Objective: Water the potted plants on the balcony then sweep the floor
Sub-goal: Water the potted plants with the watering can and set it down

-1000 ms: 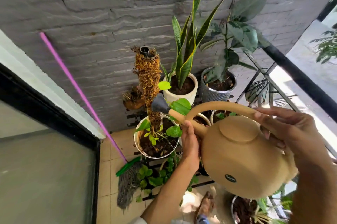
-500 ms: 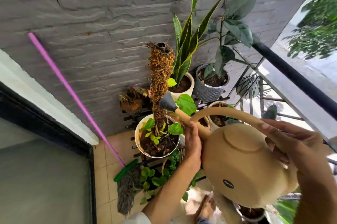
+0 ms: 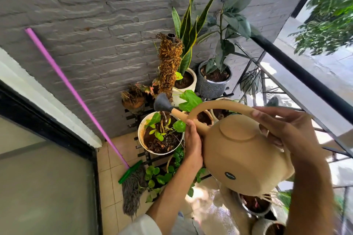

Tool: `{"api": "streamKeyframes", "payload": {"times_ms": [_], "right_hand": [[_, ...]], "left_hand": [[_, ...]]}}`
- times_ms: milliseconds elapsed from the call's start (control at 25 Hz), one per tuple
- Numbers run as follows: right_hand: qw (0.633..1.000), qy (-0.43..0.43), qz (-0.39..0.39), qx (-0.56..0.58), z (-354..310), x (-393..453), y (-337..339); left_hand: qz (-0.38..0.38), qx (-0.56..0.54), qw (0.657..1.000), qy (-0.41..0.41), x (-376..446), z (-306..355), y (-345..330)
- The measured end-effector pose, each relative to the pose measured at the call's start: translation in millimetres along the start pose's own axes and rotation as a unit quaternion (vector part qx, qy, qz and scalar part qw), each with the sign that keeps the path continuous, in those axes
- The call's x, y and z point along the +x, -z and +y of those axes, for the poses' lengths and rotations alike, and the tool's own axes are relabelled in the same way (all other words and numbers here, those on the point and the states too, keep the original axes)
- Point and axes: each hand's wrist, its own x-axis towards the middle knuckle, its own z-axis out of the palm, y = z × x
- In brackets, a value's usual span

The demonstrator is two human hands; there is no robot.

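Right hand (image 3: 286, 135) gripping watering can (image 3: 242, 150) handle, left hand (image 3: 193, 145) steadying the spout. Rose hanging over white pot (image 3: 145, 146), just beyond left grip. Tip slowly; keep stream on soil.

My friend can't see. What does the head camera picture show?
Two hands tilt a tan watering can, its grey spout head over a white pot with a mossy pole. The left hand supports it; the right hand grips the handle.
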Motion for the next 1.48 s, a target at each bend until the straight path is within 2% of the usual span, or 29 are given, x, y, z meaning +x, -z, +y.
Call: {"api": "streamKeyframes", "payload": {"times_ms": [320,720,1040,1480], "right_hand": [[0.999,0.017,-0.034,0.022,-5,-34,-1],[0.996,0.021,-0.08,-0.031,8,-78,-12],[0.997,0.02,-0.063,-0.037,1,-104,-22],[0.999,-0.003,-0.038,-0.021,-2,-148,-51]], "left_hand": [[0.03,-0.046,0.998,0.003,-47,1,19],[0.06,-0.08,0.995,0.001,-94,-40,57],[0.067,-0.061,0.996,0.023,-110,-45,76],[0.027,-0.036,0.997,0.055,-127,-44,118]]}}
